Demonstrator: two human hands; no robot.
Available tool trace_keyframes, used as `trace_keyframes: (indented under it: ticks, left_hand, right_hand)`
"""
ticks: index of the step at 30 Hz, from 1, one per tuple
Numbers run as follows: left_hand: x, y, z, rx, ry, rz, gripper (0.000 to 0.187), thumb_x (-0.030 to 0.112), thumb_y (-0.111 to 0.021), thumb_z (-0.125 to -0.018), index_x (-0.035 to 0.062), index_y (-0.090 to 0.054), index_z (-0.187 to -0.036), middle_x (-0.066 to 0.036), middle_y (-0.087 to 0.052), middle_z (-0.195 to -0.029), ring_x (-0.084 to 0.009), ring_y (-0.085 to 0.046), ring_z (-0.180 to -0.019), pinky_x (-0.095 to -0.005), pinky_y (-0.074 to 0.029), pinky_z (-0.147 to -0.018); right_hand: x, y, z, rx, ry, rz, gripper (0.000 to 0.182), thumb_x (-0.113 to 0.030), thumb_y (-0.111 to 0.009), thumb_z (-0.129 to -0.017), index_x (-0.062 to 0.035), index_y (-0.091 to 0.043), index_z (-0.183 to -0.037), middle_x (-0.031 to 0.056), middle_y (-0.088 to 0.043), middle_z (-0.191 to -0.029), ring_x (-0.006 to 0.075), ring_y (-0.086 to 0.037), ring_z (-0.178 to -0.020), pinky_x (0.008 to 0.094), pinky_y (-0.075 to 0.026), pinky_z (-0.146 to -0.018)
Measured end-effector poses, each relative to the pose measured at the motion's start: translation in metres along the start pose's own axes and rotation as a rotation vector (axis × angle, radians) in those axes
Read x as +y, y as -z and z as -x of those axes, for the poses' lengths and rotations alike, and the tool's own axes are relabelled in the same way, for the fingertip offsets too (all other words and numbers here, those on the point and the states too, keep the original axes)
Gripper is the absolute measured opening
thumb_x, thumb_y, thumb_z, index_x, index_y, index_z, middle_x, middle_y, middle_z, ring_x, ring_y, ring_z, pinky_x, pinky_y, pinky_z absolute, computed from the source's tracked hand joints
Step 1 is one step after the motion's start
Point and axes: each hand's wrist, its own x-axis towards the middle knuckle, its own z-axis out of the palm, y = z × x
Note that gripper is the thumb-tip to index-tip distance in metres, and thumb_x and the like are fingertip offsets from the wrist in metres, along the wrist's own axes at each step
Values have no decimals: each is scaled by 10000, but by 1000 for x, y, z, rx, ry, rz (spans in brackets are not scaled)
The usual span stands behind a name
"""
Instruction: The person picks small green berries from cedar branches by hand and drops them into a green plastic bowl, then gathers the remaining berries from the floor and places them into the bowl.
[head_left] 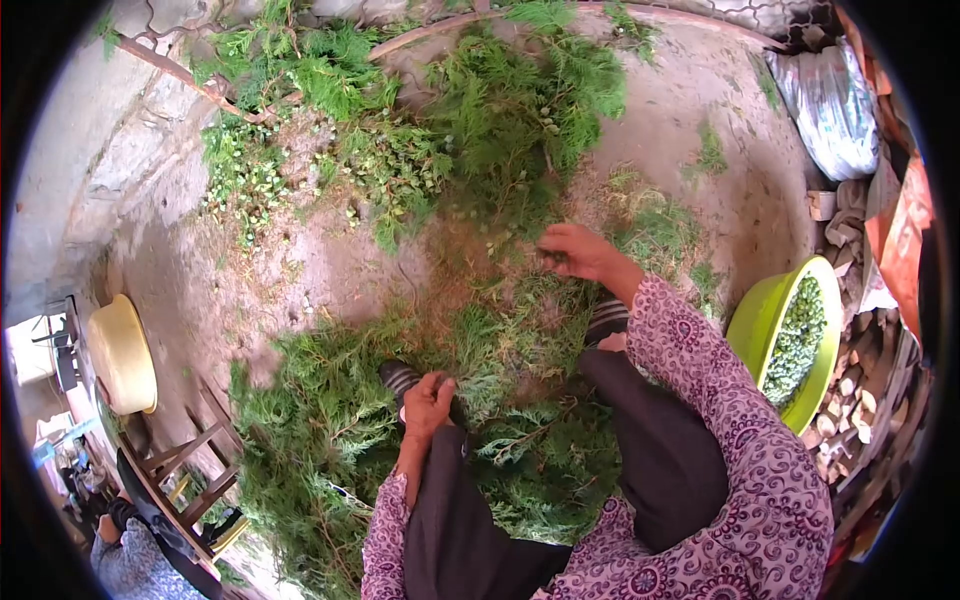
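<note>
My right hand [575,250] reaches forward over the ground, its fingers curled together near the edge of a pile of leafy evergreen branches [490,120]. Whatever it may hold is too small to make out. Resting by my left knee, my left hand [428,402] is closed, and its contents are hidden. Cut evergreen sprigs [320,420] lie thickly around my feet and under my legs. Small green cones [245,185] are scattered at the far left of the pile. More green cones [795,335] fill a lime-green basin [752,315] to my right.
A yellowish basin [125,355] leans at the left, near a wooden chair frame [195,455]. Another person's patterned sleeve [140,565] shows at the lower left. Chopped firewood [850,400] and a bundle of clear plastic [825,110] line the right side. A long branch [430,38] crosses the back.
</note>
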Motion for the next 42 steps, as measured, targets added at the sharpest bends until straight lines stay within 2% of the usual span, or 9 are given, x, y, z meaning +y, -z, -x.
trace_keyframes:
  ticks: [4, 5, 7, 14, 17, 19, 22, 28, 42]
  left_hand:
    - [-3, -2, -1, 1, -23, -10, 239, 231, -614, -764, 23, -582, -876, -83, -558, -623, -144, -535, -548, -250, -434, -537]
    - [-1, -2, -1, 5, -31, -16, 241, 233, -616, -762, 24, -582, -877, -82, -559, -622, -143, -535, -545, -250, -434, -534]
    - [0, -3, -1, 3, -39, -27, 243, 234, -619, -761, 25, -582, -879, -82, -561, -622, -143, -534, -543, -250, -433, -531]
    - [-1, -3, -1, -2, -19, -35, 247, 238, -624, -760, 27, -584, -882, -77, -567, -621, -125, -528, -533, -243, -432, -520]
    - [-4, -7, -2, -11, 19, 73, 228, 218, -608, -779, 19, -585, -888, -42, -574, -635, -92, -520, -564, -231, -433, -544]
    - [3, -6, -3, -13, 57, 199, 218, 206, -597, -791, 13, -586, -894, -18, -581, -650, -77, -519, -592, -223, -433, -565]
    - [38, 1, -14, -64, 339, 342, 198, 171, -578, -812, 2, -590, -914, 6, -588, -734, -61, -517, -692, -205, -426, -636]
    - [102, -7, -39, -160, 247, 633, 258, 131, -588, -807, -1, -561, -1027, -12, -570, -915, -55, -505, -777, -203, -418, -673]
    - [118, -12, -37, -99, 234, 967, 288, 71, -607, -776, 30, -565, -1058, -19, -586, -984, -76, -525, -793, -212, -429, -653]
  right_hand:
    - [-24, -41, -11, 269, 285, 924, 253, -230, -580, -760, -32, -553, -915, 122, -594, -823, 202, -582, -692, 319, -461, -544]
    - [-19, -43, -19, 269, 283, 923, 253, -230, -580, -760, -32, -553, -915, 122, -594, -823, 202, -582, -692, 319, -461, -544]
    - [-5, -43, -36, 335, 776, 1362, 311, -234, -593, -721, -31, -553, -953, 135, -592, -811, 253, -579, -730, 382, -459, -608]
    - [7, -40, -56, 388, 401, 1526, 230, -201, -583, -712, -45, -603, -880, 119, -601, -798, 304, -555, -706, 425, -446, -647]
    - [10, -40, -39, 320, 534, 1249, 130, -168, -588, -743, -39, -577, -738, 99, -571, -654, 247, -553, -592, 385, -439, -518]
    - [11, -49, -24, 105, -68, 336, 147, -153, -585, -782, -56, -524, -690, 49, -521, -567, 148, -517, -506, 298, -385, -411]
    - [27, -70, -2, -8, -258, -179, 136, -149, -583, -802, -74, -507, -719, 16, -506, -593, 79, -455, -473, 233, -320, -371]
    - [49, -94, 21, -287, -387, -429, 93, -144, -567, -814, -78, -513, -776, 9, -501, -646, 73, -426, -471, 201, -292, -387]
    - [57, -110, 28, -336, -430, -450, 128, -192, -591, -806, -87, -523, -778, -13, -484, -623, 62, -419, -467, 192, -280, -385]
